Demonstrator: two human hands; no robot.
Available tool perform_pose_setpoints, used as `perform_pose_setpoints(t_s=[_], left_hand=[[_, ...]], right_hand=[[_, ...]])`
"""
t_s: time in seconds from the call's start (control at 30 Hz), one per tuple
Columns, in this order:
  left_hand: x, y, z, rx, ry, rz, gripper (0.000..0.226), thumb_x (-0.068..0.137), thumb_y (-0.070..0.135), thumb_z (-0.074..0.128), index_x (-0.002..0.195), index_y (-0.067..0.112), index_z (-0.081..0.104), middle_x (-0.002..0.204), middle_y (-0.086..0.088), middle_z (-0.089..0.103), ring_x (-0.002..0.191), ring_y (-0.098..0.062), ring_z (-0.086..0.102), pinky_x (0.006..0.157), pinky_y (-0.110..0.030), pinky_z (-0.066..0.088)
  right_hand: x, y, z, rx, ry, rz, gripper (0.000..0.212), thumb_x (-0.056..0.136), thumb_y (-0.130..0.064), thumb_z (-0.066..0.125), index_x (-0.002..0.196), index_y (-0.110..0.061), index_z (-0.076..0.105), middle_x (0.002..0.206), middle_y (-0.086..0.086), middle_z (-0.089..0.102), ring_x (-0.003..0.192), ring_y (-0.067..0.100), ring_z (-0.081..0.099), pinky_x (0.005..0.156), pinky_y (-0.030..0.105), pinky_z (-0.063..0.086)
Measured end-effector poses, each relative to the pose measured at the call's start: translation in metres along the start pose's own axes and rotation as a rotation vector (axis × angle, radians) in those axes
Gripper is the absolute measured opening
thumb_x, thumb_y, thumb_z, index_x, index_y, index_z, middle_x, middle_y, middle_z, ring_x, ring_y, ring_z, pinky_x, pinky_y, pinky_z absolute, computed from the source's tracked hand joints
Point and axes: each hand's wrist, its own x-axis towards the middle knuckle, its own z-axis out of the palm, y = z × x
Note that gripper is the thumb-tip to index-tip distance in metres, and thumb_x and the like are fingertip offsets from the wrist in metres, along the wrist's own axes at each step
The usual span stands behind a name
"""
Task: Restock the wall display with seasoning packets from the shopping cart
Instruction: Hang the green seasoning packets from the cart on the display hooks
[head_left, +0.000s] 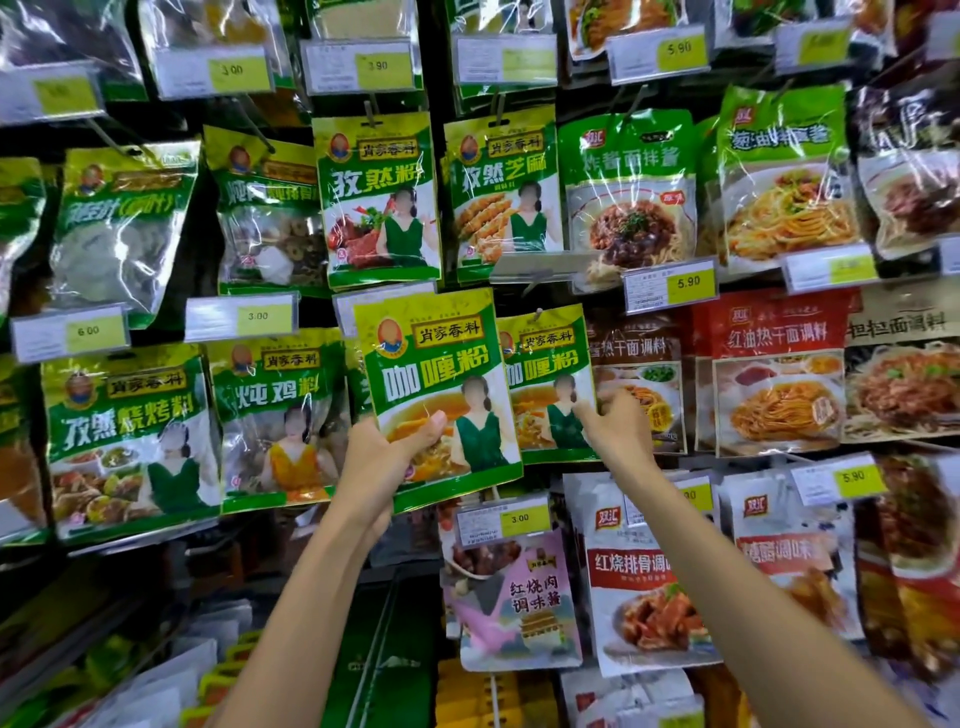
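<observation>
A green-and-yellow curry powder packet (441, 364) is held up in front of the wall display, a little tilted, by my left hand (387, 452), which grips its lower left part with the thumb on the front. Just to its right, matching curry powder packets (550, 384) hang on a peg (537, 314). My right hand (618, 421) holds the right edge of those hanging packets, fingers curled round it. The cart's packets (208, 670) show only as a blurred heap at the bottom left.
Hanging seasoning packets cover the wall in rows: green ones (376, 200) above and to the left, red and brown noodle sauce packets (776, 374) to the right, white ones (641, 587) below. Price tags (670, 286) jut out on the pegs between the rows.
</observation>
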Motion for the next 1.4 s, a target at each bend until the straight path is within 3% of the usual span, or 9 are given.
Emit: perform_pose_setpoints(t_s=[0.1,0.23,0.27,0.43,0.57,0.73,0.87,1.1,1.4], left_hand=[[-0.006,-0.001,0.015,-0.002,-0.046,-0.032,0.061,0.059,0.036,0.078,0.114,0.014,0.064,0.090,0.005,0.075,0.096,-0.021,0.068,0.091,-0.045,0.047],[-0.012,-0.004,0.042,-0.030,-0.124,-0.093,0.065,0.059,0.036,0.079,0.117,0.010,0.062,0.088,-0.011,0.072,0.091,-0.024,0.069,0.104,-0.057,0.038],[-0.013,-0.006,0.048,-0.039,-0.153,-0.094,0.057,0.061,0.035,0.079,0.111,0.013,0.065,0.092,0.007,0.074,0.095,-0.025,0.069,0.101,-0.054,0.043],[-0.012,-0.010,0.063,0.124,-0.190,0.012,0.018,0.080,0.025,0.073,0.097,0.018,0.068,0.091,0.001,0.075,0.087,-0.016,0.071,0.081,-0.033,0.054],[0.006,0.011,0.046,0.649,0.245,0.427,0.012,0.093,0.024,0.059,0.099,0.014,0.063,0.087,0.005,0.065,0.075,-0.007,0.061,0.065,-0.017,0.044],[0.053,0.038,0.020,1.113,0.602,0.956,0.025,0.095,0.017,0.050,0.115,0.004,0.059,0.109,-0.017,0.061,0.101,-0.033,0.055,0.080,-0.039,0.044],[0.083,0.035,0.009,1.254,0.549,0.992,0.035,0.099,0.021,0.044,0.127,0.003,0.052,0.128,-0.021,0.053,0.118,-0.037,0.048,0.102,-0.046,0.032],[0.096,0.026,0.005,1.271,0.520,1.017,0.036,0.099,0.021,0.042,0.127,0.001,0.052,0.122,-0.021,0.055,0.115,-0.038,0.050,0.106,-0.049,0.032],[0.097,0.025,0.004,1.260,0.528,1.038,0.035,0.098,0.020,0.043,0.127,0.001,0.052,0.120,-0.021,0.056,0.114,-0.038,0.050,0.106,-0.048,0.033]], right_hand=[[-0.025,-0.001,-0.009,0.111,0.192,-0.178,0.013,0.095,-0.019,0.056,0.105,-0.011,0.058,0.096,-0.002,0.059,0.091,0.016,0.056,0.081,0.030,0.049],[-0.048,-0.020,-0.012,0.465,-0.227,-0.070,0.032,0.093,-0.039,0.055,0.089,-0.008,0.060,0.089,0.010,0.060,0.093,0.025,0.059,0.076,0.028,0.045],[-0.050,-0.022,-0.013,0.482,-0.305,-0.039,0.038,0.091,-0.043,0.058,0.091,-0.004,0.059,0.097,0.013,0.061,0.101,0.028,0.060,0.079,0.033,0.049],[-0.048,-0.017,-0.015,0.568,-0.308,0.055,0.027,0.088,-0.028,0.066,0.103,-0.005,0.067,0.108,0.019,0.069,0.098,0.029,0.066,0.090,0.051,0.053],[-0.036,-0.010,-0.023,0.545,-0.269,0.091,0.028,0.092,-0.021,0.062,0.103,0.005,0.063,0.108,0.025,0.067,0.100,0.037,0.066,0.093,0.054,0.050],[-0.020,-0.014,-0.029,0.541,-0.222,0.080,0.036,0.091,-0.023,0.064,0.103,0.011,0.061,0.107,0.029,0.066,0.103,0.043,0.062,0.095,0.059,0.046],[-0.008,-0.019,-0.026,0.544,-0.236,0.088,0.026,0.091,-0.021,0.064,0.089,0.005,0.063,0.092,0.024,0.066,0.088,0.037,0.064,0.091,0.057,0.048],[0.000,-0.024,-0.025,0.498,-0.233,0.127,0.041,0.090,-0.023,0.065,0.108,0.014,0.060,0.112,0.028,0.064,0.107,0.037,0.061,0.093,0.045,0.048],[0.007,-0.028,-0.020,0.460,-0.221,0.178,0.043,0.088,-0.018,0.067,0.107,0.019,0.057,0.098,0.024,0.067,0.086,0.027,0.062,0.072,0.038,0.051]])
